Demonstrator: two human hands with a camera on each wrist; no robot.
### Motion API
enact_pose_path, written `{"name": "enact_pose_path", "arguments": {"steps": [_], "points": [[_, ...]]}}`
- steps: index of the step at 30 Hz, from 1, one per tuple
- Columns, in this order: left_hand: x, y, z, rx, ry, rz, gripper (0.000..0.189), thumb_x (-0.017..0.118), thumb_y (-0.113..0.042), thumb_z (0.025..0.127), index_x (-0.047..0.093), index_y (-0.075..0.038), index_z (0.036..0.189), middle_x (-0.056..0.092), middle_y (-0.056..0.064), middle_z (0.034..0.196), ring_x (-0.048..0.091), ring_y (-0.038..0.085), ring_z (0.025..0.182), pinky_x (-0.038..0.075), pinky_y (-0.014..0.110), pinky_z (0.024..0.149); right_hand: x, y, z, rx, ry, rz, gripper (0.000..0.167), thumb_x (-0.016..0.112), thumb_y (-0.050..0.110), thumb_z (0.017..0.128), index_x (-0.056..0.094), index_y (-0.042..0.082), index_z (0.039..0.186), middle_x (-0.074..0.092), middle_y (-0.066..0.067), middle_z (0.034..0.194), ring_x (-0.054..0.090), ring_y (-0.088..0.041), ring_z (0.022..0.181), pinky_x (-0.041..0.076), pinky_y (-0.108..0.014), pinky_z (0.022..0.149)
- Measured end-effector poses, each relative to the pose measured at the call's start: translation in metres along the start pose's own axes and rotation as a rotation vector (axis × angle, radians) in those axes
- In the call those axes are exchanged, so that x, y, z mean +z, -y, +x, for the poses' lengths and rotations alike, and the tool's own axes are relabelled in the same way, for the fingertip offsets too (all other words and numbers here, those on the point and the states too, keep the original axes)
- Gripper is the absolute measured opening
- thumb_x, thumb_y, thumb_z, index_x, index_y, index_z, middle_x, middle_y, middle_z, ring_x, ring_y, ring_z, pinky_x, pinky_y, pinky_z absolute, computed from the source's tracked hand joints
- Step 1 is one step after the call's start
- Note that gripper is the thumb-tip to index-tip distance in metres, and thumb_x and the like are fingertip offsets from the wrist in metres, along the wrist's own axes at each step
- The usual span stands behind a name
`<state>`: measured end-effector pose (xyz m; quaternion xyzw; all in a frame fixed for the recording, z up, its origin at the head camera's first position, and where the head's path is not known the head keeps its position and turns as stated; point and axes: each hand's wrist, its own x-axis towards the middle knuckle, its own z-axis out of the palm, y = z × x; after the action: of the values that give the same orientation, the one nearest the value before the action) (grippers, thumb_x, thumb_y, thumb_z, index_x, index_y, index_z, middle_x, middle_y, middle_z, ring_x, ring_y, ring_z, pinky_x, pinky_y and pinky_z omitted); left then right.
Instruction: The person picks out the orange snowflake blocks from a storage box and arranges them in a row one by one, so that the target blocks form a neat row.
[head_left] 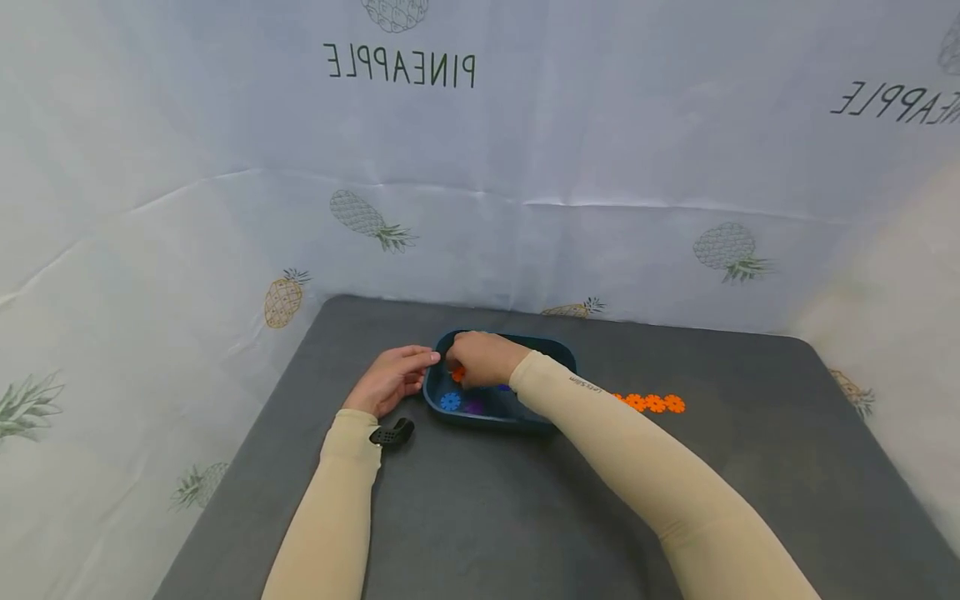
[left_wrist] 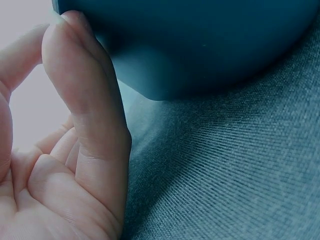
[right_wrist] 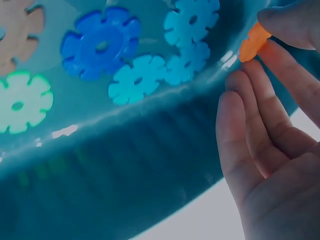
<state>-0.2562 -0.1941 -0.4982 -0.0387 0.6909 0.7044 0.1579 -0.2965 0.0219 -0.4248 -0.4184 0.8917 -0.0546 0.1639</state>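
A dark teal tray stands on the table, with flower-shaped notched discs inside. My right hand reaches into its left part. Thumb and forefinger there pinch an orange flower disc, its other fingers extended below. At the tray's left end is my left hand, its thumb and forefinger meeting at the rim and gripping it. Among the discs in the tray are a blue disc, light-blue discs, a pale green disc and a brownish disc. My right forearm hides part of the tray.
On the grey table, right of the tray, a row of orange flower discs lies partly behind my right sleeve. A pineapple-print cloth hangs behind and beside the table. A black band is around my left wrist.
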Motion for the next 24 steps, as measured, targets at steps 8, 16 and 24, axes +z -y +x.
{"name": "enact_pose_path", "arguments": {"steps": [8, 16, 24], "points": [[0.000, 0.001, 0.000, -0.008, 0.007, 0.021, 0.060, 0.079, -0.038, 0.101, 0.059, -0.001, 0.144, 0.062, 0.000, 0.098, 0.058, 0.009, 0.079, 0.055, 0.020, 0.073, -0.008, -0.003, -0.015, 0.003, -0.003, 0.115, 0.035, 0.076, 0.011, 0.101, 0.075, 0.011, 0.136, 0.075, -0.004, 0.129, 0.070, -0.019, 0.115, 0.059, -0.038, 0.106], [0.004, 0.003, 0.002, -0.028, -0.014, 0.043, 0.069, 0.078, -0.039, 0.101, 0.052, -0.001, 0.153, 0.063, 0.001, 0.112, 0.060, 0.009, 0.082, 0.056, 0.019, 0.075, -0.010, -0.020, -0.049, 0.006, -0.086, 0.338, 0.037, 0.075, 0.010, 0.100, 0.074, 0.008, 0.137, 0.068, -0.006, 0.128, 0.067, -0.021, 0.118, 0.059, -0.036, 0.104], [0.006, 0.001, 0.001, -0.031, -0.026, 0.077, 0.076, 0.076, -0.042, 0.102, 0.046, -0.001, 0.158, 0.063, -0.002, 0.115, 0.060, 0.008, 0.087, 0.056, 0.019, 0.077, -0.010, -0.049, -0.091, 0.076, -0.211, 0.521, 0.031, 0.076, 0.015, 0.102, 0.075, 0.012, 0.133, 0.069, -0.002, 0.130, 0.069, -0.017, 0.113, 0.061, -0.032, 0.099]]}}
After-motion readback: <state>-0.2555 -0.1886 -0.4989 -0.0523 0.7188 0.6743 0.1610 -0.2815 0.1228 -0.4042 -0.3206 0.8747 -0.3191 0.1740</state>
